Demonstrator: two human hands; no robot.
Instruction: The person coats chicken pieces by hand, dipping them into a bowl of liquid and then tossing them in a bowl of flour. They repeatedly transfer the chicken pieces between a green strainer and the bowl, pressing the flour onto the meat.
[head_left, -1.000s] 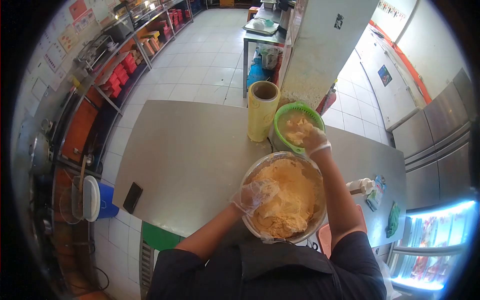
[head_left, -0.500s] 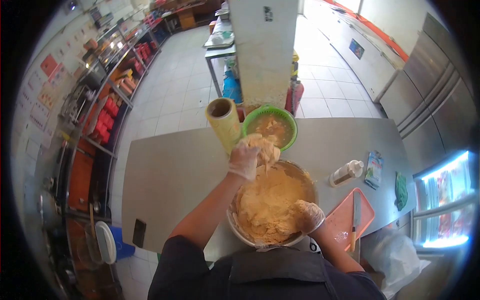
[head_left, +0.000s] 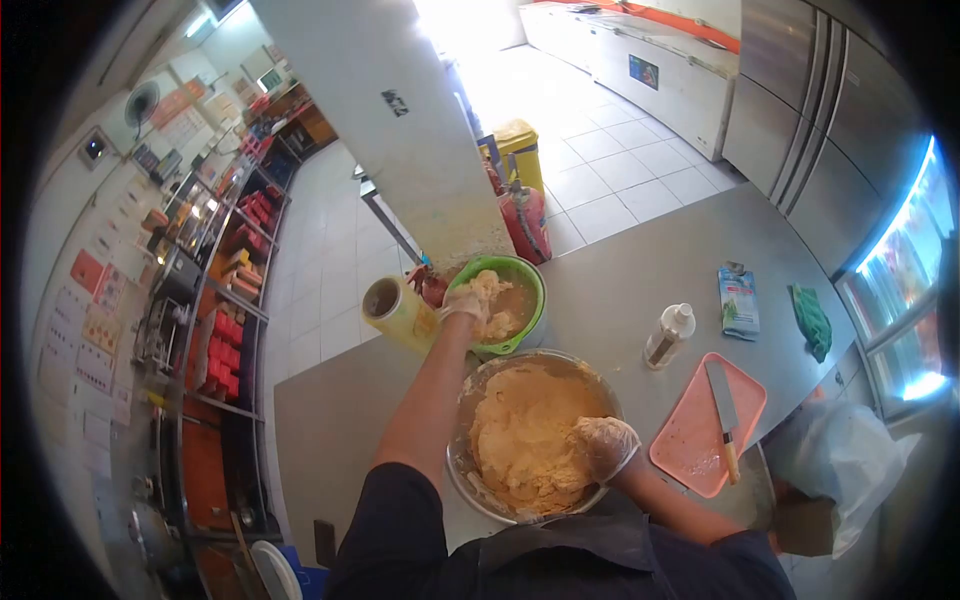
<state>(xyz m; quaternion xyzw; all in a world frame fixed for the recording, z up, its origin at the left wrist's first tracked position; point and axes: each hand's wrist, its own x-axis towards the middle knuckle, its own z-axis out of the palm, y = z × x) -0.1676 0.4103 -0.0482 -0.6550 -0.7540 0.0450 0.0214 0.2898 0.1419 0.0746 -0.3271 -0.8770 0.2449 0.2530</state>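
My left hand (head_left: 462, 303), in a clear plastic glove, reaches over the green basket (head_left: 541, 307) set in a pot of cloudy liquid. Its fingers close around a flour-coated piece of food (head_left: 487, 286), whose kind I cannot make out. Another pale coated lump (head_left: 503, 325) lies in the basket close below. In front of me stands a large metal bowl (head_left: 456, 468) of yellowish flour (head_left: 530, 420). My right hand (head_left: 608, 447), gloved too and caked with flour, rests at the bowl's right side; its fingers are hidden in the flour.
A roll of plastic wrap (head_left: 400, 312) stands left of the basket. To the right are a white-capped bottle (head_left: 668, 338), a pink tray (head_left: 690, 430) with a knife (head_left: 722, 400), a blue packet (head_left: 738, 302) and a green cloth (head_left: 811, 322). A pillar (head_left: 400, 150) rises behind the table.
My left hand has moved from above the bowl forward to the green basket, carrying the coated food. My right hand stays in the bowl. The view has turned to the right.
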